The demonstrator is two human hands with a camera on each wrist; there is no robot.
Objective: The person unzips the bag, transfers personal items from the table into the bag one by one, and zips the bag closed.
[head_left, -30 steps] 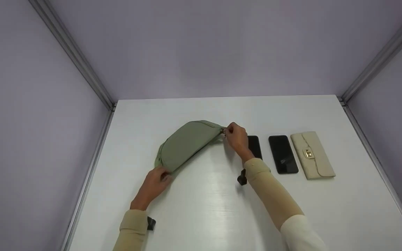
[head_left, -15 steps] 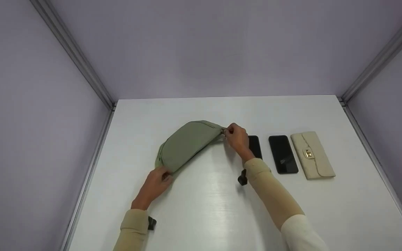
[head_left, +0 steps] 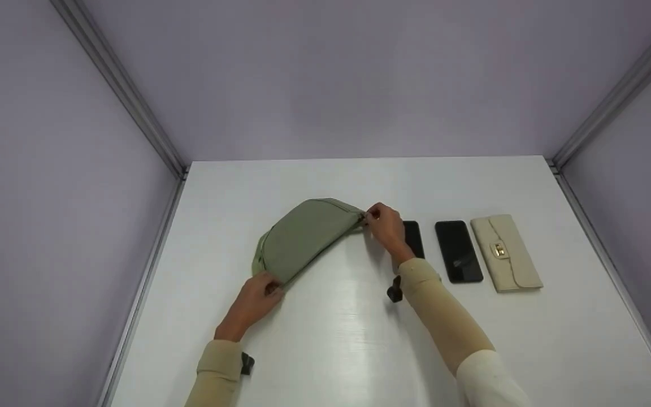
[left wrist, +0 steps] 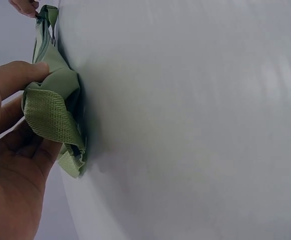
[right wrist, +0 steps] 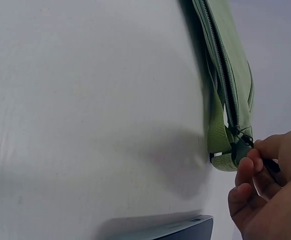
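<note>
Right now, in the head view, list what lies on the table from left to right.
Left hand → green bag → right hand → first phone, partly behind that hand → second phone → cream wallet.

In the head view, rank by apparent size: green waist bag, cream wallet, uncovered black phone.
1. green waist bag, clearly largest.
2. cream wallet.
3. black phone, only slightly smaller than the wallet; they lie side by side, so the gap is narrow.
</note>
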